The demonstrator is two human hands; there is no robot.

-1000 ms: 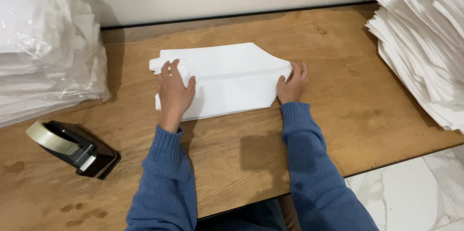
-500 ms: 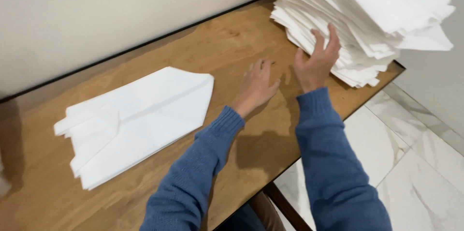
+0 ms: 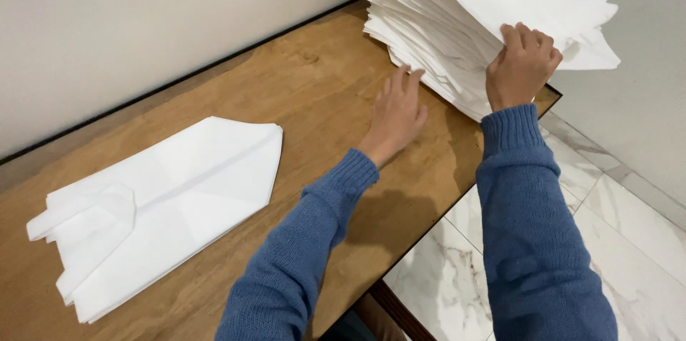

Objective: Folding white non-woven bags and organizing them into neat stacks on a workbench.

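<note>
A tall stack of white fabric bags sits at the table's far right corner. My right hand grips the front edge of the topmost bag and lifts it slightly off the stack. My left hand hovers flat over the wood with fingers apart, fingertips close to the stack's lower edge. A folded white bag with pointed end and handles lies flat on the left, apart from both hands.
The wooden table stands against a pale wall, its right edge dropping to a marble tiled floor. Both arms wear blue knit sleeves.
The view swung right from the folded bag to the stack. Both hands left the folded bag; my right hand climbed from the stack's side to its top bag and took hold.
</note>
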